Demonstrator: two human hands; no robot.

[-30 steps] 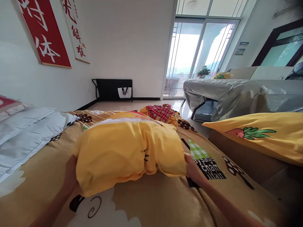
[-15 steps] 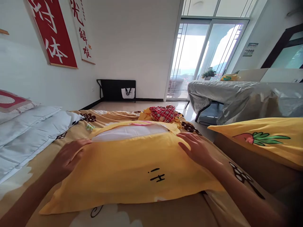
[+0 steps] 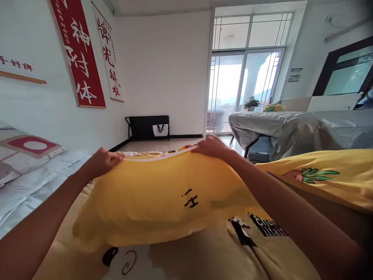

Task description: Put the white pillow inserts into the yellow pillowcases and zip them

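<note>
A yellow pillow [image 3: 163,202] in a yellow case with small black marks is lifted off the bed at its far edge. My left hand [image 3: 101,162] is closed on the far left part of that edge. My right hand [image 3: 212,147] grips the far edge further right, fingers curled over it. The near edge of the pillow still rests on the tan printed bedspread [image 3: 204,256]. A strip of white inner pillow shows along the raised edge between my hands.
Folded white bedding [image 3: 32,186] and a patterned cushion [image 3: 26,149] lie at the left. A second yellow pillow with a carrot print [image 3: 329,175] sits at the right. Beyond are a table under grey plastic sheet [image 3: 279,124], a black folding table [image 3: 148,126] and glass balcony doors [image 3: 241,89].
Both hands went from lying flat on top of the pillow to gripping its far edge and lifting it. The camera view tilted upward.
</note>
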